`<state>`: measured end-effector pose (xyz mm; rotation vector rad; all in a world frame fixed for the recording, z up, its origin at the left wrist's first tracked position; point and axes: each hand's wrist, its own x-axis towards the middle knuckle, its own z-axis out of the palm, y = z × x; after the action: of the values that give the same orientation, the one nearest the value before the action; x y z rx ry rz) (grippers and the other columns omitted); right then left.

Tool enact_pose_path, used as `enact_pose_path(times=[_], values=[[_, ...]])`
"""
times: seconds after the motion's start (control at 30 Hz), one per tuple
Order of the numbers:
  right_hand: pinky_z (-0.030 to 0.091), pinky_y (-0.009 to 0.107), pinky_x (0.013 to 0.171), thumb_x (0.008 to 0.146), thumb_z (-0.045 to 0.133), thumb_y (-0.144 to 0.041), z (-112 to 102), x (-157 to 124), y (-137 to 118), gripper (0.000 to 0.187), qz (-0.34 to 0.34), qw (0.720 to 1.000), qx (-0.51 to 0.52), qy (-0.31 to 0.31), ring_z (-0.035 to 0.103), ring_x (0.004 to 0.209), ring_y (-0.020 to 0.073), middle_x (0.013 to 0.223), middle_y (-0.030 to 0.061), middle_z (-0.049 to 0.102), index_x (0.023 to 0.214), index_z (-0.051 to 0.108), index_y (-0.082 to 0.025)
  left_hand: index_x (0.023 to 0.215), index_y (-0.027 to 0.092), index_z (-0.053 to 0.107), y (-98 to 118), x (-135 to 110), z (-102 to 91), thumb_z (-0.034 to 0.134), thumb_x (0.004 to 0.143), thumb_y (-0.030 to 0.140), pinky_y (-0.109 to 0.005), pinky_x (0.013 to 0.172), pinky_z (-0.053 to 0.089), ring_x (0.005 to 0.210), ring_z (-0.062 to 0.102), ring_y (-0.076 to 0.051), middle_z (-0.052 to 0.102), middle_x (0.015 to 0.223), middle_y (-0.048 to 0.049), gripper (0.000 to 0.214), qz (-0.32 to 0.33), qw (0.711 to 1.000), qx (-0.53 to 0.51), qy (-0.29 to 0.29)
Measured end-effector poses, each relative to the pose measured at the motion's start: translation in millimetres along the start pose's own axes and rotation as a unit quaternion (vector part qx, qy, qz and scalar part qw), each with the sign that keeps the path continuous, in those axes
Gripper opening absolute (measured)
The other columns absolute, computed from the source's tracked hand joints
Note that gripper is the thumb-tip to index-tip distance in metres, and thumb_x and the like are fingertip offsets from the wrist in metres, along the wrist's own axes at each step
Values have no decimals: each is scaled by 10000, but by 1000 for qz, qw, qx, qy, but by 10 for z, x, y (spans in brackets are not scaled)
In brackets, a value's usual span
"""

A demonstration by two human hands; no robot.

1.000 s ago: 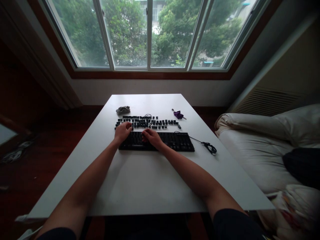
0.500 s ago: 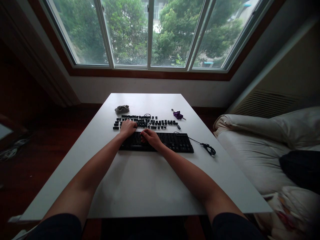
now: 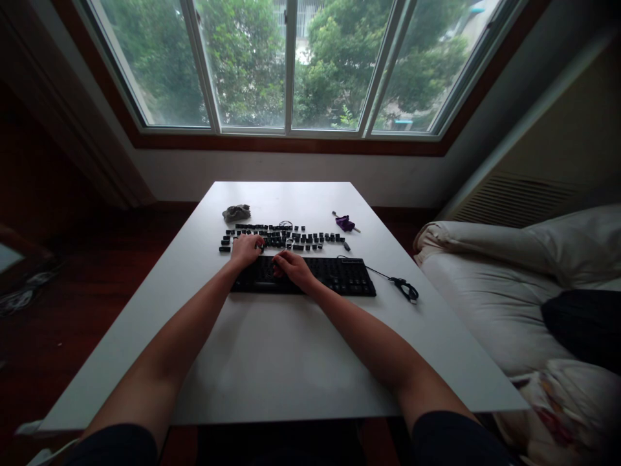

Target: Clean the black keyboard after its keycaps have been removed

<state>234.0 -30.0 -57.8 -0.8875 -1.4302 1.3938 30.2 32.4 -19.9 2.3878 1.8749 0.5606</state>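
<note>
White surface | keycaps between keyboard and far edge | left hand at keycaps, right hand over keyboard; I can't tell either grip | likely keycap-picking; next wants fine pinch

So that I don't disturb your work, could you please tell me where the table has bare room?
The white table is bare between the forearms, nearer than the keyboard, and far back, between the grey bundle and purple bundle. Crowded: beyond the keyboard, among keycaps by the left hand, and under the right hand.
</note>
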Motion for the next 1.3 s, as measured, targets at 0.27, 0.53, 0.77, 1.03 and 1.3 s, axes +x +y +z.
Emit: enact_pose_path(times=[0.27,0.53,0.77,1.03,1.3], values=[[524,257,530,850,654,-528,15,-19,-83,341,-17,999,10,50,644,590,148,709,-24,637,957,599,-209,993,244,741,163,-391,18,547,913,260,-397,956,454,1023,597,-254,717,1050,-65,210,67,995,-59,34],[487,251,531,855,627,-573,-12,-23,-132,373,15,997,21,76,601,567,133,687,-31,614,948,582,-215,1012,246,739,202,-621,24,562,927,289,-427,993,454,1049,563,-260,658,1090,-79,201,135,989,-60,22],[443,243,525,835,632,-642,16,-62,-188,442,13,997,8,75,569,572,131,678,-22,602,919,632,-208,1008,237,734,199,-629,3,528,964,338,-416,984,453,1036,552,-253,646,1100,-80,233,143,988,-51,23],[436,239,527,835,642,-628,25,-85,-224,430,1,997,-7,75,536,583,129,680,-21,593,919,683,-208,1020,234,730,194,-624,2,532,958,324,-418,972,462,1041,549,-257,647,1104,-82,227,147,988,-44,23],[432,237,525,841,632,-626,23,-77,-221,428,0,997,-8,76,533,571,124,664,-25,586,921,685,-209,1021,235,728,187,-628,0,526,961,328,-416,972,464,1040,551,-257,647,1100,-82,231,147,988,-36,22]])
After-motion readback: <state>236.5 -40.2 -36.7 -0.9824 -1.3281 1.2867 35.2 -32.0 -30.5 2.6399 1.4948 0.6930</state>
